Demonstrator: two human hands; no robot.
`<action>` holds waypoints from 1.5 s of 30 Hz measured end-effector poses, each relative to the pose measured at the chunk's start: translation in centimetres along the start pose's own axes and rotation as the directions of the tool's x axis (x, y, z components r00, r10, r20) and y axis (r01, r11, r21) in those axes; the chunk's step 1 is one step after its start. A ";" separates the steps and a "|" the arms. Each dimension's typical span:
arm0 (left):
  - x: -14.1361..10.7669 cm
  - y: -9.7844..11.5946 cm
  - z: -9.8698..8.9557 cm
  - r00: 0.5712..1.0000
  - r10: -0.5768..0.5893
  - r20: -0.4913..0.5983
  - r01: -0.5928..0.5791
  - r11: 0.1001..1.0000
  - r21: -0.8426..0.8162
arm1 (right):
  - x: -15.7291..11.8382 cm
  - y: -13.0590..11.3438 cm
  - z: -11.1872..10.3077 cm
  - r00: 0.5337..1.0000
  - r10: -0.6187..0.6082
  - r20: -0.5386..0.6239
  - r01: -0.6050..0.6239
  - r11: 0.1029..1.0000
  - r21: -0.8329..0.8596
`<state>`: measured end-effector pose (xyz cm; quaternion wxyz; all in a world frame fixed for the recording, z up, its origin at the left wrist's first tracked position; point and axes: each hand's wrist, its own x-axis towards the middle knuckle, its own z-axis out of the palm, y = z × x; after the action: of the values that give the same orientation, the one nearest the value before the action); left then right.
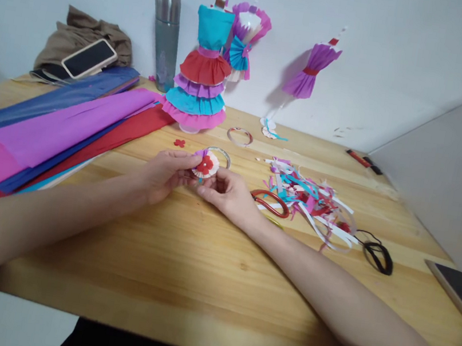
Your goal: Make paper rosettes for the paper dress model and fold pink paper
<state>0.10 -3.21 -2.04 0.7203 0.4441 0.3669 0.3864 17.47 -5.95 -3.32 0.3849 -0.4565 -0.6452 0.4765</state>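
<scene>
A small pleated paper rosette (212,172), white and purple with a red flower in its middle, is held up over the table. My left hand (168,172) pinches its left edge between thumb and fingers. At the rosette's lower right, my right hand (230,195) has its fingertips closed on the rim; the exact grip is partly hidden. Behind the rosette lies a roll of tape (227,156), partly covered. A loose red paper flower (179,143) rests just beyond my left hand. Red-handled scissors (272,203) lie beside my right wrist.
Paper scraps (309,199) are heaped at right, near a black cord loop (378,257). Long folded crepe paper (59,130) covers the left side. A tiered paper dress on a stand (205,71), a flask (166,42) and another tape roll (240,135) stand or lie at the back.
</scene>
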 end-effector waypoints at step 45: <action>-0.4 -1.2 1.5 0.959 -0.063 0.275 0.125 0.969 -0.214 | -1.7 -2.7 0.3 0.846 -0.521 -0.111 0.429 0.790 -0.439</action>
<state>1.47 -4.44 -2.59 0.8272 0.3878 0.2406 0.3279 17.08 -7.99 -0.85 0.4625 -0.3979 -0.7745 0.1672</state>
